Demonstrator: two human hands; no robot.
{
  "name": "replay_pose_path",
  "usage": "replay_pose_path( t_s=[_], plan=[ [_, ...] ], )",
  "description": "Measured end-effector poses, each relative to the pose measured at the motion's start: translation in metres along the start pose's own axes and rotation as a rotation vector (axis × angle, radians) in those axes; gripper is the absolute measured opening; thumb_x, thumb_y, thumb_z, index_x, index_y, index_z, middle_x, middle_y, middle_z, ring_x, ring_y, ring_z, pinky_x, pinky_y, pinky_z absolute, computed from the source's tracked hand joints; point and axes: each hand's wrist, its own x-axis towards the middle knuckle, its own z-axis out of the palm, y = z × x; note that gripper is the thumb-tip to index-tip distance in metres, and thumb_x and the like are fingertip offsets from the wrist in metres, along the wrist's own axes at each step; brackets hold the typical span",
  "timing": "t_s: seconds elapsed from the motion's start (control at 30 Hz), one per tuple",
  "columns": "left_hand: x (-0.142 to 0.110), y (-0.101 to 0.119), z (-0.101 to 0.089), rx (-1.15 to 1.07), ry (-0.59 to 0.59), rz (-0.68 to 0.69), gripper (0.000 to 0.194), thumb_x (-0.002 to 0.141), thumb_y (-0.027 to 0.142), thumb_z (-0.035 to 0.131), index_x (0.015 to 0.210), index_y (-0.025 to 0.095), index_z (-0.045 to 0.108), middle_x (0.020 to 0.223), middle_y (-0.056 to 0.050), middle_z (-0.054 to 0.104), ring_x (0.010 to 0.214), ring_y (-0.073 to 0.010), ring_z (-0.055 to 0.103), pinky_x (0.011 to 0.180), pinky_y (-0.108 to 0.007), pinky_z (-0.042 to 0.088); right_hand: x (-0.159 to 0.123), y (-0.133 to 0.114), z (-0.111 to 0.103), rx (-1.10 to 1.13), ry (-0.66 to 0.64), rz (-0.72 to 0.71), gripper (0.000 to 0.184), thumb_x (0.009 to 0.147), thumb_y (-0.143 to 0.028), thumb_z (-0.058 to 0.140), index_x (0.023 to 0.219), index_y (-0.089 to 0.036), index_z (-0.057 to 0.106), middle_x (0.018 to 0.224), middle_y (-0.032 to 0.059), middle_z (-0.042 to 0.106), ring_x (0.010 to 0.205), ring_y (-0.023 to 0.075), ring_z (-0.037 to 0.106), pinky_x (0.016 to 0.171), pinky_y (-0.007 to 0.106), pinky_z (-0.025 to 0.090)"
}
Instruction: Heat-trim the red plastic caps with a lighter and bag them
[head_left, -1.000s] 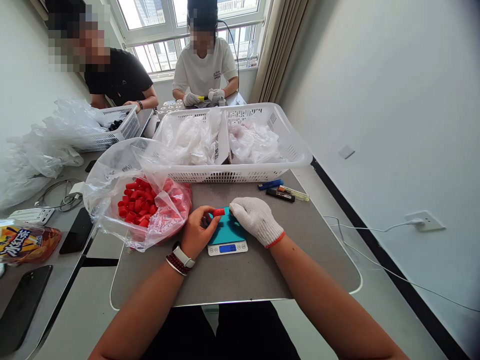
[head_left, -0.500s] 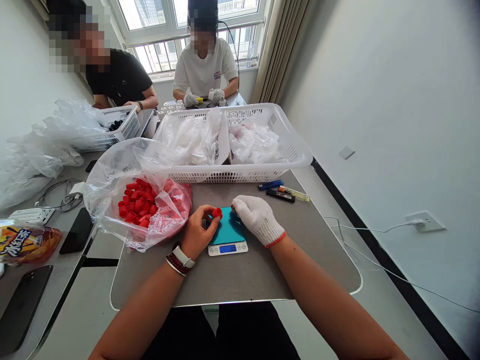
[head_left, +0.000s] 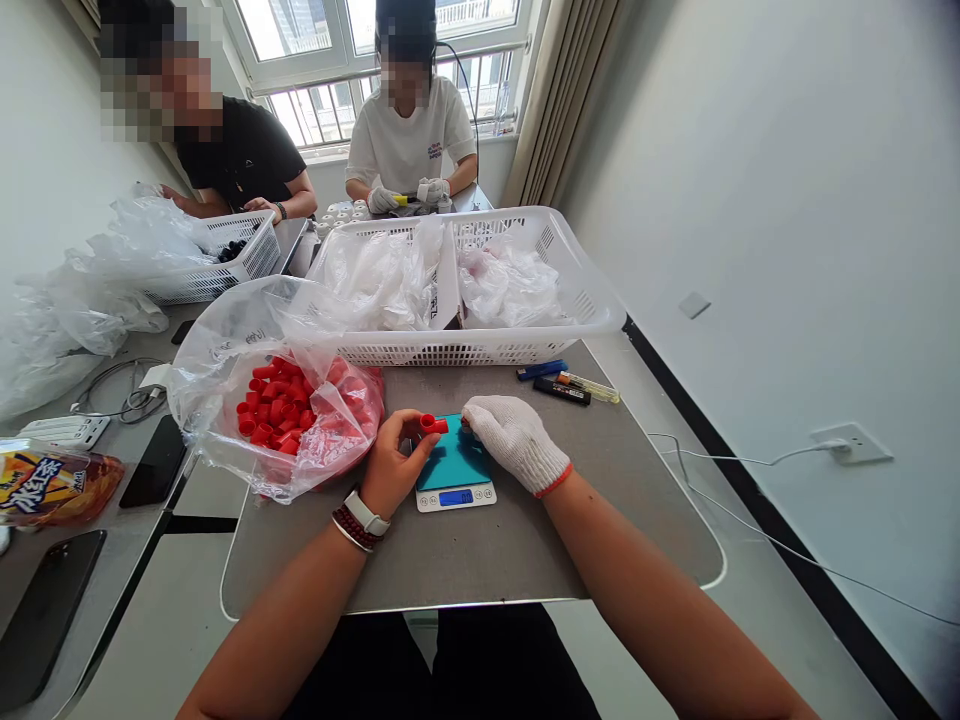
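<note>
Grey desk [head_left: 480, 550]: bare L hand [head_left: 394, 465] pinches red plastic cap [head_left: 433, 424] over digital scale [head_left: 455, 497]; gloved R hand [head_left: 517, 445] loosely curled just beside. Cap prob light, stiff; grip by sides.

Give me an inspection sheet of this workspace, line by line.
Surface: grey tabletop.
Job's things: red plastic cap at the edge of a teal pad on a digital scale; loose red caps in a clear plastic bag.
Grippers: bare left hand holds the cap; white-gloved right hand beside it, nothing visible in it.
Clutter: white basket of plastic bags; two phones; snack packet.
Cables: white cable to wall socket; tangled cable at left.
Surroundings: two co-workers seated by a window; curtain.
</note>
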Motion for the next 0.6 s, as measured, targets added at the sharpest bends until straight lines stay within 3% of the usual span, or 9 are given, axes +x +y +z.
replay_pose_path(
  t_s=[0.17,0.4,0.6],
  plan=[
    [0.001,0.003,0.001,0.009,-0.015,-0.013,0.021,0.085,0.033,0.071,0.097,0.018,0.062,0.09,-0.005,0.071,0.078,-0.0145,0.067,0.07,-0.028,0.056,-0.001,-0.001,0.002,0.267,0.021,-0.002,0.038,0.093,-0.038,0.032,0.067,-0.019,0.052,0.066,0.0019,0.054,0.064,0.0151,0.049,0.062,0.028,0.036],
    [0.0,0.004,0.0,0.034,-0.022,-0.024,0.018,0.083,0.028,0.072,0.094,0.018,0.063,0.088,-0.004,0.069,0.075,-0.0134,0.064,0.07,-0.027,0.055,0.001,0.01,0.011,0.752,0.051,0.138,0.037,0.093,-0.048,0.039,0.078,-0.019,0.056,0.067,-0.0003,0.051,0.057,0.0123,0.043,0.051,0.025,0.034],
    [0.0,0.005,0.0,0.01,-0.009,-0.022,0.02,0.082,0.031,0.073,0.094,0.018,0.062,0.087,-0.003,0.069,0.074,-0.0131,0.064,0.07,-0.027,0.055,0.002,0.018,0.016,0.875,0.023,0.18,0.041,0.089,-0.056,0.041,0.08,-0.019,0.057,0.064,-0.0007,0.049,0.055,0.0118,0.042,0.048,0.024,0.034]
  ],
)
